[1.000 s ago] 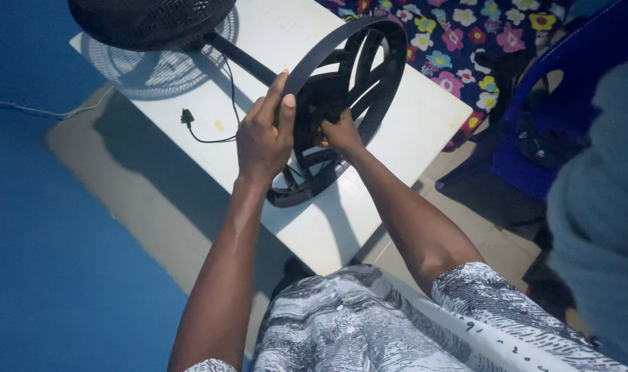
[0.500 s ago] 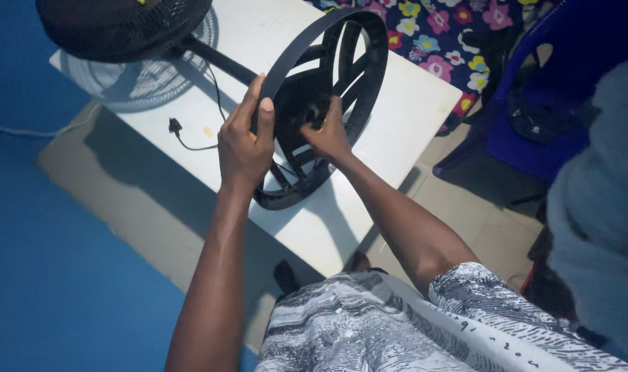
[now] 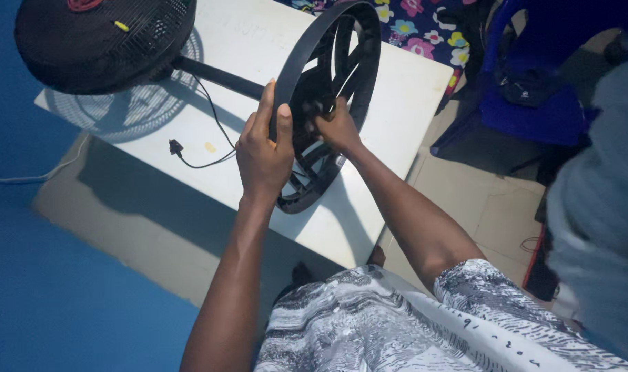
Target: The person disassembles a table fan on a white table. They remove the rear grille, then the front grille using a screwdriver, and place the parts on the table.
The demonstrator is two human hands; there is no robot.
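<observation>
The left hand (image 3: 264,155) grips the rim of a round black fan base (image 3: 328,103), fingers wrapped over its edge. The right hand (image 3: 338,127) is closed on the spokes inside it. The base stands tilted on a white table (image 3: 403,89); beyond the left hand, the fan's black pole (image 3: 217,77) leads to its mesh head (image 3: 100,38).

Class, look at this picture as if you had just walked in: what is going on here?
A person stands at a white table with a black standing fan lying across it. The left hand grips the rim of the fan's round base, which stands on edge. The right hand reaches into the base near its hub. The fan head lies at the table's far corner, joined by the pole. A plug rests on the table.
</observation>
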